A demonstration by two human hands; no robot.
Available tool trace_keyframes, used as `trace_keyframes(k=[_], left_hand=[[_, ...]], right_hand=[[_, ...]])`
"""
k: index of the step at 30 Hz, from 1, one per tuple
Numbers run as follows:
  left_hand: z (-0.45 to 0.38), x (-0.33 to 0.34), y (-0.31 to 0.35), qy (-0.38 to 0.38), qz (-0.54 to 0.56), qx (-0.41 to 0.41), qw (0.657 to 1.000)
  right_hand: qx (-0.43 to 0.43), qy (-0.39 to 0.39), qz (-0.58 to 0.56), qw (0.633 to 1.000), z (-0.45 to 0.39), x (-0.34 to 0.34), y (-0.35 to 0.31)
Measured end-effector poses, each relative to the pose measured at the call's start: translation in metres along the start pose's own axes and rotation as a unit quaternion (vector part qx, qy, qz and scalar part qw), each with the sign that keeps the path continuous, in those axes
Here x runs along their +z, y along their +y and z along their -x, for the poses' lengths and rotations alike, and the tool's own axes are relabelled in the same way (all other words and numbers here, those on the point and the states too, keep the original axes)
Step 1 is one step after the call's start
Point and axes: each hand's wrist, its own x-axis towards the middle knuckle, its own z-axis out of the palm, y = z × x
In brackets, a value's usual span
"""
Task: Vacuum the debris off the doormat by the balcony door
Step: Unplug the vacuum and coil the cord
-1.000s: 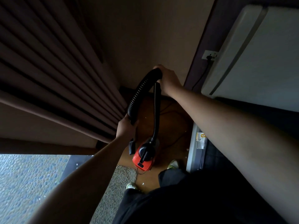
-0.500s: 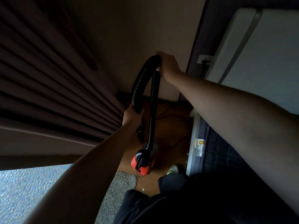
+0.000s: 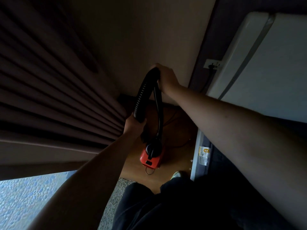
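Note:
A small red vacuum cleaner (image 3: 150, 158) stands on the wooden floor ahead of my feet. Its black ribbed hose (image 3: 142, 95) arches up from the body in a loop. My right hand (image 3: 167, 78) grips the top of that loop, held high near the wall. My left hand (image 3: 134, 125) grips the hose's lower free end, beside the curtain. A grey speckled doormat (image 3: 114, 195) lies at the bottom, partly hidden by my left arm and dark trousers. The hose's nozzle end is hidden behind my left hand.
Dark pleated curtains (image 3: 54, 90) fill the left. A pebbled balcony floor (image 3: 28, 200) shows at lower left. A bed with a white mattress (image 3: 272, 67) runs along the right. A wall socket (image 3: 213, 64) holds a plug, and a cable lies on the wooden floor (image 3: 176, 136).
Both hands have stayed on the hose while the view tilted and shifted. The vacuum body now sits a little farther from the doormat's edge in the picture.

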Motion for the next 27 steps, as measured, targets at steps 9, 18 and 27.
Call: trace_keyframes(k=[9, 18, 27], left_hand=[[-0.029, -0.010, -0.029, -0.064, -0.018, 0.032, 0.997], [-0.072, -0.033, -0.024, -0.078, -0.034, 0.060, 0.995], [-0.117, 0.009, 0.009, -0.154, -0.001, 0.049, 0.987]], right_hand=[[0.119, 0.001, -0.068, 0.991, 0.010, 0.035, 0.028], [0.258, -0.048, -0.011, 0.965, 0.055, 0.018, 0.085], [0.346, 0.008, -0.086, 0.934, 0.047, -0.018, 0.137]])
